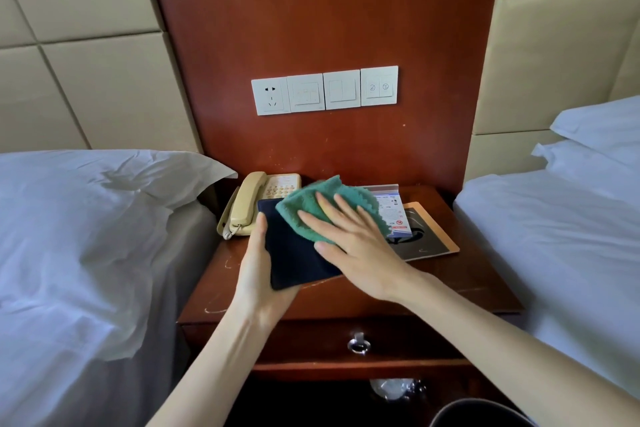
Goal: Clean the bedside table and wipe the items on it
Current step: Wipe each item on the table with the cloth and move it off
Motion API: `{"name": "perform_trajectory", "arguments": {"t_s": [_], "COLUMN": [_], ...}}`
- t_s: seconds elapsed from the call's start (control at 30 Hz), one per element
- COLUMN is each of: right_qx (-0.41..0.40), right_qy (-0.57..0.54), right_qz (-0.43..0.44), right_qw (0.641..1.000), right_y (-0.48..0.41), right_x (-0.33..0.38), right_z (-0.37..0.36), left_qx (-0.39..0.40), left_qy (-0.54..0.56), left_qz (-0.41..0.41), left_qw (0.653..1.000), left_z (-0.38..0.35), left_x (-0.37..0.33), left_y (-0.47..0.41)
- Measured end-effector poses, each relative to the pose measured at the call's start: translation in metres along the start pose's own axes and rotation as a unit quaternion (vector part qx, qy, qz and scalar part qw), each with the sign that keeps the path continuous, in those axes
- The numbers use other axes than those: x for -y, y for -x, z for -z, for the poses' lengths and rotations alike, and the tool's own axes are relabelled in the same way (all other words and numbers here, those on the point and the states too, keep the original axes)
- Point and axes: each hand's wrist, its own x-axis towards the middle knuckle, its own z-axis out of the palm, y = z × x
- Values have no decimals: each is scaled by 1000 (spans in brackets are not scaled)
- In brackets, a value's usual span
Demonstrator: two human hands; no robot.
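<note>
A dark flat folder is lifted above the reddish wooden bedside table. My left hand grips its lower left edge, thumb along the side. With straight, spread fingers, my right hand presses a green cloth flat onto the folder's upper part. A beige telephone stands at the table's back left. At the back right, a leaflet lies on a dark board with an orange rim.
White beds flank the table, left and right. A wall panel with a socket and switches hangs above. The drawer has a ring pull. A dark bin rim shows at the bottom.
</note>
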Motion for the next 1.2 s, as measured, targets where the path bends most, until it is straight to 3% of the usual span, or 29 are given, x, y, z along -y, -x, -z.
{"name": "perform_trajectory", "arguments": {"t_s": [0.27, 0.43, 0.6, 0.83, 1.2], "right_qx": [32, -35, -53, -64, -81], "right_qy": [18, 12, -155, -175, -257], "right_qz": [60, -35, -102, -85, -67], "right_qw": [998, 999, 981, 979, 961], "right_y": [28, 13, 7, 27, 32], "right_x": [0, -23, -38, -27, -18], "right_z": [-23, -14, 0, -19, -15], "left_qx": [-3, -33, -64, -118, -107], "left_qy": [-10, -5, -21, -10, 13], "left_qz": [42, 15, 22, -17, -8], "left_qw": [999, 999, 997, 993, 994], "left_z": [6, 4, 9, 13, 20], "left_x": [2, 8, 9, -1, -14], "left_y": [-4, 1, 6, 1, 10]}}
